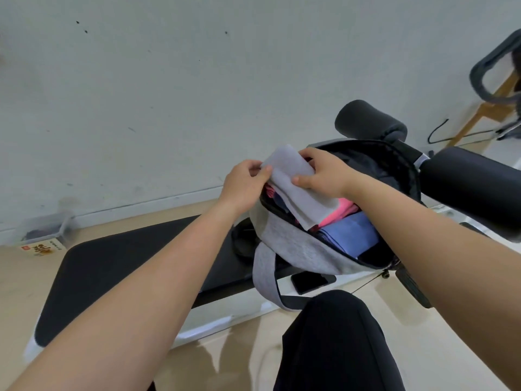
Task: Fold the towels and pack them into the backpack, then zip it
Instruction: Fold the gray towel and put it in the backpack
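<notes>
Pale grey towel [296, 190], folded, is gripped by both hands: the left hand [245, 184] pinches its upper end, the right hand [324, 173] its side. It sits half inside the open backpack [296, 246] at the right end of the counter [127, 263]. A pink towel [342, 211] and a blue towel [349, 235] are already packed; zipping remains.

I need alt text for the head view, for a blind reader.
The left hand and right hand hold a white towel over the open grey backpack, which contains a pink towel and a blue towel. It sits on a black bench.
</notes>
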